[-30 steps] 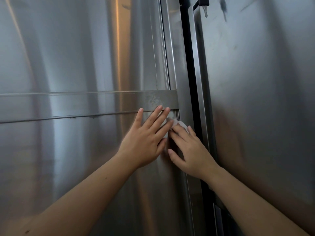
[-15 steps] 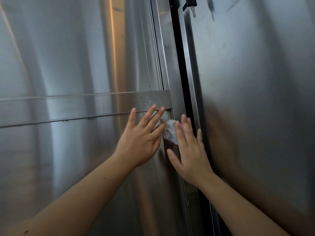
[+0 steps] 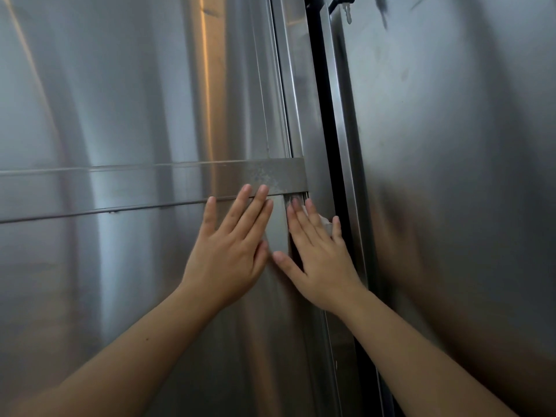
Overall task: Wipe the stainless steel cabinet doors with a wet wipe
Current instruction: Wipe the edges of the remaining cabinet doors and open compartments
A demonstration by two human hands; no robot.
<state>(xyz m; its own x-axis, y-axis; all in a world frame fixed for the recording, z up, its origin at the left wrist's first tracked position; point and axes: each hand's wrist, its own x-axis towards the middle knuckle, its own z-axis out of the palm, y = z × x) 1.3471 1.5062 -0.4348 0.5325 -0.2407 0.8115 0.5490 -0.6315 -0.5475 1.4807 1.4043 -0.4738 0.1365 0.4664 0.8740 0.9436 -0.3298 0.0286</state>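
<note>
two tall steel panels fill the view: the left cabinet door (image 3: pixel 120 100) takes the left and centre of the frame, and the right cabinet door (image 3: pixel 451 145) takes the right side. a dark gap (image 3: pixel 323 115) runs top to bottom between them. a flat horizontal band (image 3: pixel 135 188) crosses the left door at mid-height, and its right end looks dull and speckled.

the left hand (image 3: pixel 231 251) lies flat on the left door at centre frame. its fingers are straight and spread and hold nothing, and the fingertips just reach the band. just beside it, the right hand (image 3: pixel 319 260) is also flat with straight fingers. it presses the wet wipe (image 3: pixel 326 223) against the door's edge strip, right under the end of the band. only small white bits of the wipe show between the fingers.

a few things could go wrong, as i see it. the wipe is pinned, not gripped, so a quick stroke could slide the hand off it and let it drop. the right fingers sit near the gap, where a steel edge could catch a fingertip or snag the cloth. the bare left palm may leave prints on the steel. at the top of the frame, the small key (image 3: pixel 348 13) and a dark smudge (image 3: pixel 382 10) on the right door look easy to miss.
</note>
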